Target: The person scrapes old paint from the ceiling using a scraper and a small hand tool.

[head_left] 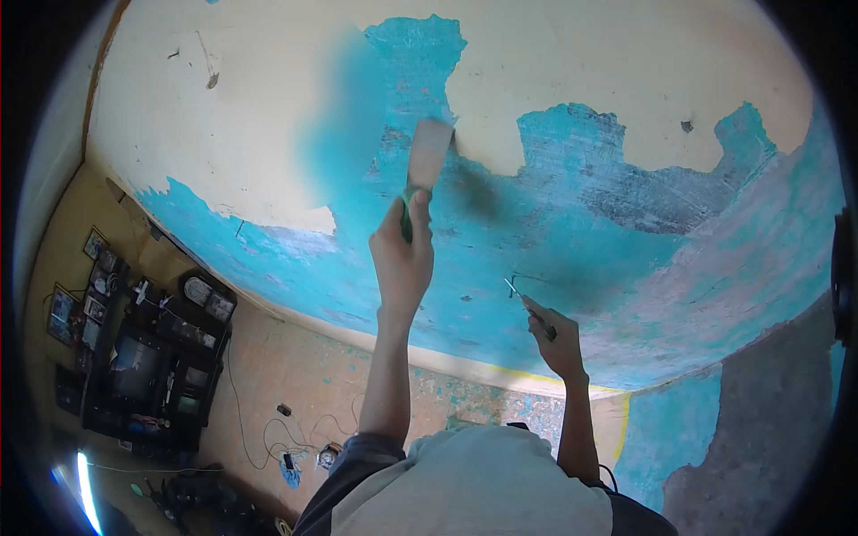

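Note:
My left hand (402, 263) is closed around the green handle of a paint scraper (432, 152). Its broad flat blade lies over bared turquoise wall, close to the ragged edge of the cream paint (487, 116). Lower and to the right, my right hand (558, 341) grips the dark handle of a slim tool with a narrow metal blade (511, 288), seen nearly edge-on. That tip is close to the turquoise wall (617, 259), where its shadow falls. Dark scuffed patches show through the turquoise.
At the left stands a dark cabinet (147, 357) with a television and picture frames. Cables (268, 442) and a blue cloth (290, 473) lie on the floor, with paint flakes (456, 393) along the wall's foot. A lit tube (88, 491) glows bottom left.

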A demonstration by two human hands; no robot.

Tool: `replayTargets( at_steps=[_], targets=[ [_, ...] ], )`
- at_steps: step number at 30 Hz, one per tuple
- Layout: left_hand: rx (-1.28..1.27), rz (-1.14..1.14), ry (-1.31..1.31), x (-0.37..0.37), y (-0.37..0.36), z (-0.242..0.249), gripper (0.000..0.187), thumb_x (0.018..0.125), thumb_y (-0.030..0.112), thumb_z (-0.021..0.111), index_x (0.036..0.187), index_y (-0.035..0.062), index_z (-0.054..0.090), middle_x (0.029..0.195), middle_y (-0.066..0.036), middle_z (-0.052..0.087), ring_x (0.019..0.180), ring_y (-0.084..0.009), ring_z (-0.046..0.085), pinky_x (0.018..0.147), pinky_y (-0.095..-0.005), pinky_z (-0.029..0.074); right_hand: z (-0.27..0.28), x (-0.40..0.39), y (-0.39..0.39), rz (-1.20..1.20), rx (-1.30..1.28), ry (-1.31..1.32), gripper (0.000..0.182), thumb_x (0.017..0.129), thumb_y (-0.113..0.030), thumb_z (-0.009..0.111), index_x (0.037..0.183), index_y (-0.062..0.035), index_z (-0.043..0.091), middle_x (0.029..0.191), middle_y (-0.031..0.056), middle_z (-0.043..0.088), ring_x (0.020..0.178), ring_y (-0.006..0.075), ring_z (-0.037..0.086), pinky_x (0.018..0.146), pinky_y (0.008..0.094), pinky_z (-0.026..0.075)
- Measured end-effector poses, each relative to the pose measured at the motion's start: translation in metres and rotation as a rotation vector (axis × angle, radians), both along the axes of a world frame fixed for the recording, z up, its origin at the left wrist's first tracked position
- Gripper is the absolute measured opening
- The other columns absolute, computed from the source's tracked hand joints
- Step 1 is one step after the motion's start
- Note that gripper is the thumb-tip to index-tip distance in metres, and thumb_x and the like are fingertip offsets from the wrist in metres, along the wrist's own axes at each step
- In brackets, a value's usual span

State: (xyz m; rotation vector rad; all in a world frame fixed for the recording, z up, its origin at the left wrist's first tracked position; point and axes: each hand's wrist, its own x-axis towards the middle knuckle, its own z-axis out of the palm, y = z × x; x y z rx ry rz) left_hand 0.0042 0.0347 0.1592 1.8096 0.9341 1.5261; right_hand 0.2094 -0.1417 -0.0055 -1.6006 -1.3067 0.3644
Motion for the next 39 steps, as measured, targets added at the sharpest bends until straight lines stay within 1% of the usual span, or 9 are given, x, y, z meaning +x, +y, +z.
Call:
replayTargets(
  at_steps=[6,12,13,16,21,25,32,38,39],
  targets=[
    [-0.05,-0.062,-0.111,0.014,0.0,0.013,0.053,0.112,0.045,0.049,0.079,0.0047,0.056,0.06,0.003,0.044,0.052,-0.004,0.037,0.045,-0.0256,0.028,-0.01,0.0,0.002,0.006,0.042,0.055,0.041,0.099,-0.007,0.068,0.139,-0.0136,0.069,0.071,0.0043,0.054,0.059,0.0099,0.039,0.055,0.0314,0.034],
    [-0.157,-0.07,-0.052,0.004,-0.007,-0.001,0.052,0.112,0.04,0.05,0.087,-0.0034,0.063,0.063,-0.004,0.05,0.059,-0.0087,0.045,0.053,-0.0301,0.036,-0.015,0.003,0.002,0.0,0.02,0.044,0.041,0.099,-0.006,0.066,0.139,-0.0137,0.069,0.074,0.0048,0.06,0.059,0.0097,0.041,0.056,0.0301,0.037],
    [-0.131,-0.056,-0.119,0.009,-0.01,-0.007,0.052,0.112,0.046,0.048,0.079,0.0055,0.056,0.058,0.004,0.042,0.049,-0.0024,0.036,0.044,-0.0251,0.027,-0.017,0.003,0.003,0.004,0.026,0.043,0.041,0.099,-0.006,0.066,0.139,-0.0137,0.069,0.074,0.0048,0.06,0.059,0.0097,0.041,0.056,0.0301,0.037],
    [-0.039,-0.062,-0.108,0.015,-0.004,0.008,0.053,0.112,0.046,0.048,0.079,0.0056,0.056,0.059,0.004,0.042,0.049,-0.0024,0.036,0.044,-0.0249,0.028,-0.021,0.002,0.002,-0.003,0.055,0.102,0.041,0.1,-0.006,0.065,0.139,-0.0141,0.069,0.077,0.0056,0.062,0.061,0.0091,0.042,0.056,0.0297,0.038],
    [-0.075,-0.096,-0.093,0.015,-0.001,0.039,0.052,0.112,0.041,0.05,0.086,-0.0026,0.063,0.063,-0.005,0.052,0.058,-0.0098,0.047,0.053,-0.0306,0.038,-0.02,0.007,0.003,-0.02,0.053,0.048,0.041,0.1,-0.005,0.065,0.139,-0.0142,0.069,0.078,0.0055,0.063,0.062,0.0091,0.042,0.057,0.0292,0.039],
    [-0.225,-0.058,-0.087,0.009,-0.015,-0.005,0.051,0.112,0.04,0.05,0.092,-0.0039,0.065,0.064,-0.005,0.054,0.06,-0.0094,0.048,0.054,-0.0304,0.039,-0.024,0.011,0.006,-0.022,0.049,0.092,0.042,0.099,-0.005,0.066,0.14,-0.0149,0.069,0.075,0.0068,0.06,0.062,0.01,0.042,0.057,0.0295,0.038],
    [-0.095,-0.001,0.013,0.002,-0.006,0.018,0.048,0.112,0.036,0.053,0.088,-0.0042,0.064,0.06,-0.005,0.051,0.057,-0.0094,0.043,0.052,-0.0324,0.036,0.017,0.016,0.024,0.065,-0.01,-0.109,0.034,0.102,-0.013,0.068,0.135,-0.0096,0.07,0.082,0.0047,0.065,0.062,0.0082,0.039,0.055,0.0293,0.035],
    [-0.124,0.001,-0.008,0.004,-0.015,-0.007,0.046,0.112,0.032,0.052,0.087,-0.0042,0.064,0.061,-0.007,0.053,0.057,-0.0103,0.044,0.052,-0.0332,0.037,-0.002,0.014,0.031,0.056,0.007,0.026,0.033,0.103,-0.014,0.068,0.135,-0.0087,0.07,0.083,0.0014,0.067,0.065,0.0072,0.047,0.06,0.0279,0.044],
    [-0.092,0.003,-0.015,0.005,-0.013,-0.001,0.045,0.112,0.032,0.052,0.088,-0.004,0.064,0.061,-0.007,0.053,0.057,-0.0105,0.045,0.052,-0.0332,0.038,0.0,0.011,0.029,0.036,-0.04,0.063,0.034,0.102,-0.016,0.068,0.136,-0.0105,0.07,0.085,0.007,0.071,0.067,0.008,0.05,0.063,0.0287,0.046]
  ],
)
